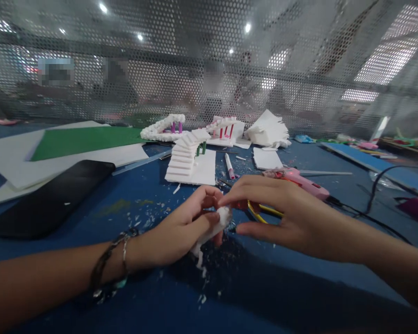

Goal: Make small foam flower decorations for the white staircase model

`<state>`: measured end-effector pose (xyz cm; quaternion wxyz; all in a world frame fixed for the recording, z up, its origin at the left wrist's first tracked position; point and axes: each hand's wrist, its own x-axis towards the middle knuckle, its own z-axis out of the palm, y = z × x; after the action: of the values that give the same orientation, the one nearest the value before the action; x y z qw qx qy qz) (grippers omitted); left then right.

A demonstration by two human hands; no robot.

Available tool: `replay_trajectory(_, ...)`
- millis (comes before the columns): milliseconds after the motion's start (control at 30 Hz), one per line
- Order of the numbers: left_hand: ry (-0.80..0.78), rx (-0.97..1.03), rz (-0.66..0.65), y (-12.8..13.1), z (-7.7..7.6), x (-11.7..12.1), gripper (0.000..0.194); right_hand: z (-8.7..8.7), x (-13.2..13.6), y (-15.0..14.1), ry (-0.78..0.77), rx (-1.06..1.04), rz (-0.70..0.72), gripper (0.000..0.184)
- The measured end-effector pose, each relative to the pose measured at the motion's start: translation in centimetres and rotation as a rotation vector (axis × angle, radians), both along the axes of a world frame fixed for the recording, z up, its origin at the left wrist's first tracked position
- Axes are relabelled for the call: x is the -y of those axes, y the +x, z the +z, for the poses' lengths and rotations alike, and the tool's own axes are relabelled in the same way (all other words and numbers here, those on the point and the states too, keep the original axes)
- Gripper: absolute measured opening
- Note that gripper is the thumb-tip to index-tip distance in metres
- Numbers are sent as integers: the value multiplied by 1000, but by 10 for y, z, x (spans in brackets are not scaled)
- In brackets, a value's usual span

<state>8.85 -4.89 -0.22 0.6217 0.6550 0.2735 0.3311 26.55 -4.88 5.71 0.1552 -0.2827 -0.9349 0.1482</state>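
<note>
A small lump of white foam (223,217) with a ragged edge sits in my left hand (184,227), pinched between thumb and fingers. Below it, loose white shreds hang and lie on the blue table. My right hand (275,208) is just to the right, thumb and fingers spread apart, its fingertips close to the top of the foam. Behind and under the right hand are yellow-handled scissors (256,213), partly hidden. Past the hands stands a white foam staircase model (181,162) on a white base with green posts.
A pink glue gun (308,184) with a black cord lies right. Beyond stand white models with purple posts (163,127) and red posts (226,132), plus stacked white sheets (269,130). A marker (229,166) lies mid-table. Left are a black case (55,199) and green sheet (87,141).
</note>
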Motion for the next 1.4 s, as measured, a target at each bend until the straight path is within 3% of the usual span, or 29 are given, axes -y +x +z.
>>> replay_trajectory(133,-95,97,18,1,-3,-4,15,4,-8,-7,-41,10,-17,15)
replay_trajectory(300,-233,219,71,6,-5,-10,19,5,-23,-10,-85,-56,-97,18)
replay_trajectory(500,-403,294,104,7,-2,-13,21,4,-38,-7,100,-44,-179,29)
replay_trajectory(733,-422,270,146,7,0,-16,18,-5,-38,-1,43,-100,-253,28)
replay_trajectory(900,-202,167,145,6,-3,-12,12,-15,-30,11,-158,-76,-128,13)
replay_trajectory(1000,-70,49,128,5,-2,-8,11,-21,-24,20,-107,-70,-119,13)
replay_trajectory(1133,150,-55,139,4,-2,-4,16,-29,-20,27,-55,-76,-179,25)
replay_trajectory(1267,338,-152,125,2,-5,-2,20,-33,-20,27,112,-73,-158,34)
replay_trajectory(1400,395,-150,101,0,-6,0,25,-33,-16,24,180,-105,-156,19)
